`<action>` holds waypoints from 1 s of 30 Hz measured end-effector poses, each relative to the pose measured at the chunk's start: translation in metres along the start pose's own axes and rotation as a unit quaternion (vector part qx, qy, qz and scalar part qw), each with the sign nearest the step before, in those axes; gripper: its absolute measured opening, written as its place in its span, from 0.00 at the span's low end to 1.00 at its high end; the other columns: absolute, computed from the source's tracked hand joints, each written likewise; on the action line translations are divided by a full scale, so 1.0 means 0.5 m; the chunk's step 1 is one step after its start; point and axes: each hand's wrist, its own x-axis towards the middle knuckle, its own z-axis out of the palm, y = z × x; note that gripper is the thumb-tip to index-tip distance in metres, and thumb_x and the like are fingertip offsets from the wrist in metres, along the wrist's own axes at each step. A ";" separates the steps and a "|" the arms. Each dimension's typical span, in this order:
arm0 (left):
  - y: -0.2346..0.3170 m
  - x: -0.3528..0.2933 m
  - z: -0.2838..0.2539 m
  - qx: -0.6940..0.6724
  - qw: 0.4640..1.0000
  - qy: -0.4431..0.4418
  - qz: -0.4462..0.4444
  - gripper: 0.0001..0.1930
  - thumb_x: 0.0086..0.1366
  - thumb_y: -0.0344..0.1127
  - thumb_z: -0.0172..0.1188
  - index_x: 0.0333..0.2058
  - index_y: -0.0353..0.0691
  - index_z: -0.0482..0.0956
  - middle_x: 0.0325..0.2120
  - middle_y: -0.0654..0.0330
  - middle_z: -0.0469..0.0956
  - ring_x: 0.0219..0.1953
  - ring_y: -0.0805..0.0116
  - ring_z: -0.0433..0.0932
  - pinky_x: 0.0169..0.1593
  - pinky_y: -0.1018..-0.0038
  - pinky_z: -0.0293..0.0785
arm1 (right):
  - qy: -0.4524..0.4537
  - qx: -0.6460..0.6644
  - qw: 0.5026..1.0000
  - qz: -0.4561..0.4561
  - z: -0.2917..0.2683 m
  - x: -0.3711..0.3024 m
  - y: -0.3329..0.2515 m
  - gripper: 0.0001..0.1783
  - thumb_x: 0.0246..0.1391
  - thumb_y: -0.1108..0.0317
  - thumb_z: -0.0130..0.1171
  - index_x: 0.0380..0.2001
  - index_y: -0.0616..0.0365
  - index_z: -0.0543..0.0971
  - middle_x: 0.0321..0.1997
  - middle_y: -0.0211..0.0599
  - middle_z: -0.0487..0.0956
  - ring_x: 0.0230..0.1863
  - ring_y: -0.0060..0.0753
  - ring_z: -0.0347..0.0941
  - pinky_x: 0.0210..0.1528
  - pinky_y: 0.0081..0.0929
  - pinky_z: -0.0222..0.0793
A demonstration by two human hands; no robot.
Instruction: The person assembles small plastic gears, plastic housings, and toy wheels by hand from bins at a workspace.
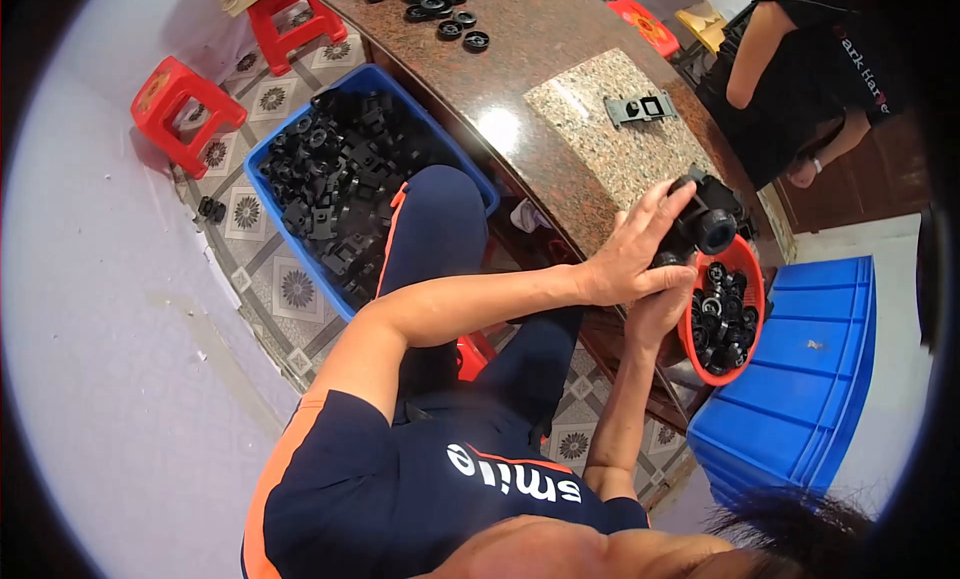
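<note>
My left hand (640, 244) is closed on a black plastic wheeled part (715, 229), fingers over its top and thumb along its near side. A thick round wheel shows at its right end. Below it my right hand (662, 307) reaches up and supports the part from underneath; its fingers are mostly hidden behind the part and my left hand. Just under the hands stands a red basket (757, 324) of black wheels (725, 319). A grey-and-black flat plastic piece (641, 109) lies on a speckled stone slab (580, 94), farther off.
The brown stone table (530, 39) carries several loose black wheels (440, 4) at its far left. Beside my left knee is a blue crate (262, 194) full of black plastic parts. Red stools (180, 109) stand left; blue bins (800, 349) at right. Another person (810, 79) is across the table.
</note>
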 end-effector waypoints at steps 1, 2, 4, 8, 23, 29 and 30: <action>0.008 0.003 -0.007 0.019 0.999 0.011 0.031 0.48 0.61 0.53 0.61 0.69 0.35 0.46 0.67 0.40 0.47 0.70 0.46 0.46 0.68 0.59 0.46 | 0.030 0.002 0.999 -0.021 -0.001 0.000 0.008 0.29 0.70 0.48 0.33 0.62 0.60 0.63 0.60 0.40 0.69 0.59 0.36 0.67 0.62 0.37 0.63; 0.003 0.010 -0.018 0.012 0.997 0.047 0.062 0.48 0.58 0.51 0.64 0.68 0.35 0.47 0.67 0.41 0.49 0.70 0.47 0.47 0.69 0.60 0.46 | 0.026 -0.100 0.993 -0.051 -0.001 0.000 0.016 0.31 0.70 0.46 0.33 0.61 0.60 0.64 0.60 0.39 0.68 0.56 0.34 0.68 0.59 0.35 0.65; 0.007 0.020 -0.054 0.041 0.994 0.080 0.070 0.49 0.55 0.45 0.68 0.68 0.35 0.48 0.67 0.42 0.51 0.69 0.49 0.51 0.68 0.62 0.49 | -0.010 -0.149 0.988 0.024 -0.012 0.013 0.040 0.32 0.70 0.44 0.32 0.60 0.60 0.65 0.57 0.37 0.71 0.54 0.30 0.69 0.58 0.32 0.64; 0.073 0.018 -0.210 0.015 0.989 0.140 -0.046 0.45 0.55 0.36 0.69 0.67 0.37 0.53 0.66 0.47 0.55 0.65 0.56 0.59 0.65 0.65 0.58 | -0.148 0.062 0.987 0.004 0.133 0.078 0.017 0.34 0.68 0.41 0.38 0.57 0.61 0.70 0.43 0.33 0.78 0.43 0.24 0.74 0.46 0.25 0.70; -0.352 -0.264 -0.502 0.415 0.802 0.133 -0.408 0.42 0.55 0.54 0.67 0.66 0.58 0.57 0.69 0.46 0.45 0.68 0.40 0.49 0.63 0.43 0.53 | 0.274 -0.399 0.872 0.070 -0.009 0.630 0.384 0.51 0.41 0.62 0.70 0.66 0.60 0.54 0.65 0.59 0.62 0.67 0.54 0.59 0.65 0.41 0.59; -0.113 0.065 -0.354 0.359 0.932 0.013 -0.045 0.36 0.56 0.43 0.67 0.61 0.40 0.65 0.58 0.46 0.67 0.62 0.49 0.65 0.62 0.59 0.61 | 0.151 -0.088 0.984 0.030 -0.017 0.510 0.312 0.29 0.43 0.74 0.64 0.50 0.65 0.69 0.35 0.41 0.78 0.30 0.29 0.76 0.27 0.25 0.74; -0.083 0.097 -0.312 0.339 0.940 -0.021 -0.032 0.39 0.55 0.44 0.68 0.63 0.42 0.62 0.60 0.47 0.66 0.62 0.49 0.64 0.61 0.58 0.62 | 0.125 -0.105 0.986 0.008 -0.007 0.466 0.267 0.29 0.42 0.73 0.64 0.51 0.64 0.69 0.34 0.40 0.78 0.31 0.29 0.76 0.28 0.24 0.75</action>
